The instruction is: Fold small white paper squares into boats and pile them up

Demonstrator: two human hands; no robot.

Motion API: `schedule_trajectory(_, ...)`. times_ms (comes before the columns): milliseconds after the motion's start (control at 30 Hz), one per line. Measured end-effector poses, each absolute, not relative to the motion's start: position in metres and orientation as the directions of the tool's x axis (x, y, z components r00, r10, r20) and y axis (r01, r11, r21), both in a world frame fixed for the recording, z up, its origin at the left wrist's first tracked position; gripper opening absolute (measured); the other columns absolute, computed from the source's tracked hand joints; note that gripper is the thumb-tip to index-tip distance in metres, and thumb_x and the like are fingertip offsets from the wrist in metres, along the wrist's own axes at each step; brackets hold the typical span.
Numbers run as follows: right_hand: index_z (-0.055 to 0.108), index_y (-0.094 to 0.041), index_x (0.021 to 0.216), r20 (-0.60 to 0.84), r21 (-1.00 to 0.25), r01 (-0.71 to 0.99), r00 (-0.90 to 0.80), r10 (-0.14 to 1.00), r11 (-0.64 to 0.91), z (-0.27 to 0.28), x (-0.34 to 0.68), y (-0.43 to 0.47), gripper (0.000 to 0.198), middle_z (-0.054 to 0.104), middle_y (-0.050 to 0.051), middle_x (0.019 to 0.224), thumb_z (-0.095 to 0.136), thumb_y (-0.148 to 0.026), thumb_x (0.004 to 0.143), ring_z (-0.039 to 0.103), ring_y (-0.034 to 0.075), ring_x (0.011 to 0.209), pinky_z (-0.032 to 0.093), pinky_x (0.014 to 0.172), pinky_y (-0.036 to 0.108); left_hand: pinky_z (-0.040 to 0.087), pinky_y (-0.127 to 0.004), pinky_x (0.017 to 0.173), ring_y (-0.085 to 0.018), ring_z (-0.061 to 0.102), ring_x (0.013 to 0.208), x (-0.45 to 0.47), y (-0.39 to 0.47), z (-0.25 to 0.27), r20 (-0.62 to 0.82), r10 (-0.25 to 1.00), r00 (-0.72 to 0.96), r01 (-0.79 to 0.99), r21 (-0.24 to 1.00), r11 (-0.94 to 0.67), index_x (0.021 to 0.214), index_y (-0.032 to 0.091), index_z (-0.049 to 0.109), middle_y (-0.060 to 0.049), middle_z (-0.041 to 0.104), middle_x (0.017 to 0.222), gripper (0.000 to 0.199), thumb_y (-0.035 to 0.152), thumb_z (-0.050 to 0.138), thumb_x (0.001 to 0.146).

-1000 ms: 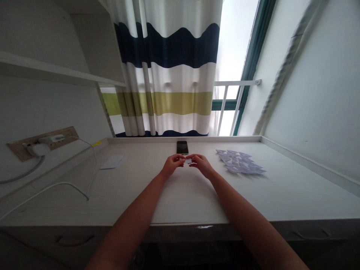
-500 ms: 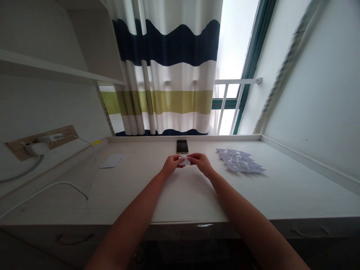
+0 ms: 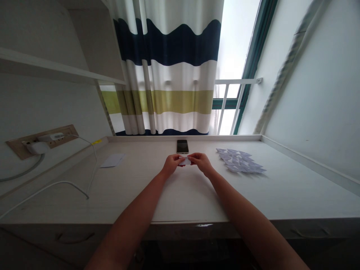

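Observation:
A small white piece of paper (image 3: 185,161) is stretched between my two hands, just above the desk. My left hand (image 3: 171,165) pinches its left end, thumb on top. At its right end, my right hand (image 3: 200,162) grips it between thumb and fingers. Fingertips cover both ends, so any folds there are hidden. Right behind the hands lies a dark-screened phone (image 3: 182,146). Several folded paper pieces (image 3: 240,161) with pointed ends lie in rows to the right of my right hand. Off to the left are flat white paper sheets (image 3: 113,160).
The white desk (image 3: 185,202) has a raised rim (image 3: 146,138) along its back. A white cable (image 3: 95,161) runs from the wall socket (image 3: 42,140) down onto the desk's left side. A shelf (image 3: 56,69) juts out at upper left. A striped curtain (image 3: 174,78) hangs behind.
Both hands keep hold of the paper in nearly the same pose. The whole view has shifted very slightly; the things on the desk stay where they were.

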State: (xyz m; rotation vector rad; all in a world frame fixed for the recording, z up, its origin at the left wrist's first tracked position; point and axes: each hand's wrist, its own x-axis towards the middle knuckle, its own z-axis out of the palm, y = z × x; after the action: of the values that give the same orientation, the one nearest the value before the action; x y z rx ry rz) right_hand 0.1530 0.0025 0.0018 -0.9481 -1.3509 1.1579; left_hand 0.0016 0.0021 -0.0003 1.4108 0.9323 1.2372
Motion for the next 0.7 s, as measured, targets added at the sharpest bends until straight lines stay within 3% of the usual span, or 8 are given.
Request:
schedule_trajectory(333, 0.064, -0.014, 0.07, 0.14, -0.987, -0.094, -0.131, 0.982, 0.128, 0.0065, 0.153, -0.0049, 0.021, 0.061, 0.002, 0.062, 0.068, -0.029, 0.056, 0.055, 0.012, 0.059, 0.046, 0.059, 0.027, 0.049, -0.026, 0.056, -0.012, 0.057, 0.055, 0.001, 0.0014, -0.0016, 0.232, 0.956, 0.18, -0.068, 0.972, -0.223, 0.064, 0.011, 0.061, -0.001, 0.06, 0.057, 0.023, 0.032, 0.068, 0.058)
schedule_trajectory(700, 0.058, -0.015, 0.059, 0.17, -0.984, -0.075, -0.118, 0.978, 0.161, 0.0028, 0.1488, -0.0035, 0.017, 0.055, -0.002, 0.054, 0.066, -0.03, 0.056, 0.051, 0.01, 0.053, 0.042, 0.055, 0.026, 0.048, -0.025, 0.055, -0.013, 0.058, 0.054, 0.0019, 0.0009, -0.0029, 0.21, 0.953, 0.22, -0.019, 0.977, -0.211, 0.064, 0.011, 0.06, -0.001, 0.06, 0.057, 0.025, 0.035, 0.067, 0.058)
